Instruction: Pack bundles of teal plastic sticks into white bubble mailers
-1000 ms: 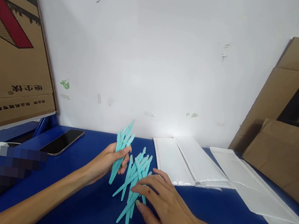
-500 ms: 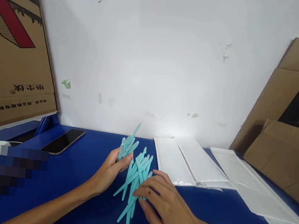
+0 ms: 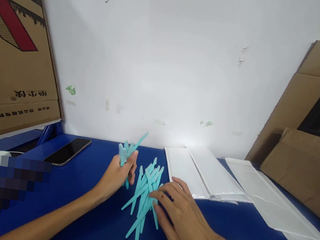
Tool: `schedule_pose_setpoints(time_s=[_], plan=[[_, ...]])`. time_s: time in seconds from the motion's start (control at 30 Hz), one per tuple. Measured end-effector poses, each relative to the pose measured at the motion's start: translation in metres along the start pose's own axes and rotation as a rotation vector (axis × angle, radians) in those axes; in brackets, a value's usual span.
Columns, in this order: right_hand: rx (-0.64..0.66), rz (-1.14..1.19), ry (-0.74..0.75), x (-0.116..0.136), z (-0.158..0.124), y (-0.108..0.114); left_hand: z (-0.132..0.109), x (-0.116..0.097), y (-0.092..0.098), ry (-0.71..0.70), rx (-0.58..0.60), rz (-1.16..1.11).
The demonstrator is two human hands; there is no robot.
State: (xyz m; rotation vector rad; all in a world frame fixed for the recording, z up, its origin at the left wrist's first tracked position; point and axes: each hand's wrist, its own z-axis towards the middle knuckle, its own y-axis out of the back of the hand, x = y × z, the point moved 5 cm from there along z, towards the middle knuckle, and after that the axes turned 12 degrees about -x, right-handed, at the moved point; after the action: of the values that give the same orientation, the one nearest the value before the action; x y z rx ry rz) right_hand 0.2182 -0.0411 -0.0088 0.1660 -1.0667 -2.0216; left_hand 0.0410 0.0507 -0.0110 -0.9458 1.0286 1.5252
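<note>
My left hand [image 3: 116,175] is closed round a bunch of turquoise plastic sticks [image 3: 129,150] that fan up out of the fist. Just to its right a loose pile of the same turquoise sticks [image 3: 143,201] lies on the blue table [image 3: 84,212]. My right hand [image 3: 182,218] rests on the right side of that pile, fingers spread, with the fingertips touching the sticks.
White flat bags [image 3: 203,173] lie right of the pile, more white bags [image 3: 272,207] further right. A phone [image 3: 68,150] lies at the back left. A printed cardboard box [image 3: 11,55] leans at the left, brown cardboard [image 3: 306,156] at the right. A white wall [image 3: 168,57] closes the back.
My left hand has turned its bunch of sticks, so the tips now lean to the right. My right hand has slid slightly right along the pile.
</note>
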Motion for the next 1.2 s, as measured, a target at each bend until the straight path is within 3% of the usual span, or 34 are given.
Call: schedule_pose_setpoints(time_s=[0.23, 0.33, 0.43, 0.63, 0.93, 1.2], plan=[[0.063, -0.098, 0.037, -0.002, -0.003, -0.007, 0.008, 0.006, 0.008, 0.149, 0.066, 0.025], [0.070, -0.118, 0.034, -0.004, -0.004, -0.010, 0.006, 0.003, 0.010, 0.008, 0.083, 0.302], [0.066, -0.149, 0.022, -0.005, -0.005, -0.011, -0.004, 0.001, 0.004, -0.085, 0.180, 0.571], [0.063, -0.299, -0.014, -0.007, -0.006, -0.012, -0.021, 0.001, -0.002, -0.158, 0.250, 0.796], [0.181, -0.413, -0.043, -0.004, -0.009, -0.013, -0.022, 0.004, 0.000, -0.085, 0.335, 0.755], [0.243, -0.395, -0.096, -0.005, -0.005, -0.010, -0.019, 0.003, -0.003, 0.184, 0.463, 0.397]])
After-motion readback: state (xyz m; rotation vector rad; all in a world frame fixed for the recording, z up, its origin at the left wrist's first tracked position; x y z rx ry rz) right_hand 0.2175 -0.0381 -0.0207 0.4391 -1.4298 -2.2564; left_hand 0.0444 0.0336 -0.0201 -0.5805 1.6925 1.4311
